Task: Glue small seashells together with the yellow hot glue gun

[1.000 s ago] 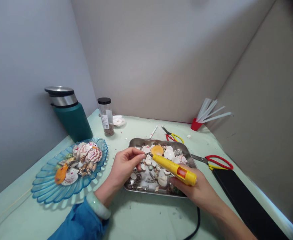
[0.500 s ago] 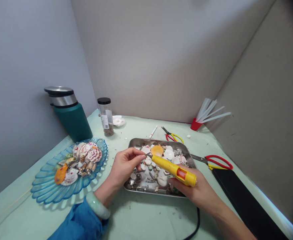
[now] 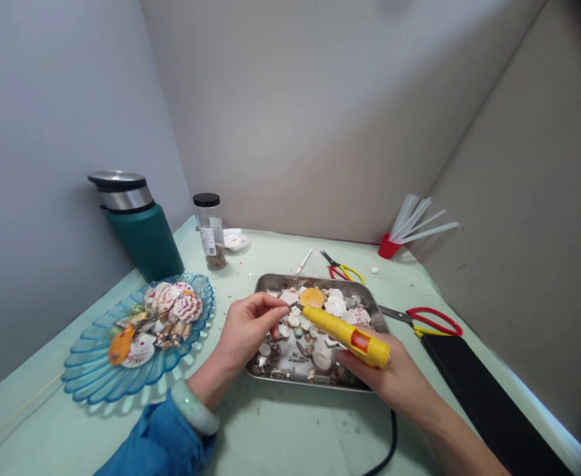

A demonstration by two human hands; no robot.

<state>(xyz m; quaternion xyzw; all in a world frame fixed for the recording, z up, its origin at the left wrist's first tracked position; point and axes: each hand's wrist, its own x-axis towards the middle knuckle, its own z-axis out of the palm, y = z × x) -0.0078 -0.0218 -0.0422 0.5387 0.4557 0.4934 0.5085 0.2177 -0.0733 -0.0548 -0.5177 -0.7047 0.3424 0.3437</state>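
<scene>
Over the metal tray (image 3: 310, 382), my right hand (image 3: 387, 370) is wrapped round a yellow hot glue gun (image 3: 340, 330). Its nozzle points left, at the fingertips of my left hand (image 3: 250, 330). Those fingertips are pinched together, and a small dark item seems to sit in them, too small to name. Beneath both hands the tray holds many small shells, among them an orange shell (image 3: 312, 297) and a white shell (image 3: 335, 305). A dark cord (image 3: 394, 436) runs down below my right hand.
A blue glass dish (image 3: 89, 373) with shells lies left. Behind it stand a green bottle (image 3: 146, 241) and a clear jar (image 3: 209, 231). Scissors (image 3: 344, 270), a marker (image 3: 305, 262), larger scissors (image 3: 433, 320), a black slab (image 3: 483, 396) and a red cup of glue sticks (image 3: 388, 247) are around the tray.
The glue gun's nozzle has shifted very slightly to the right, away from my left fingertips. My left hand keeps its pinch in the same place.
</scene>
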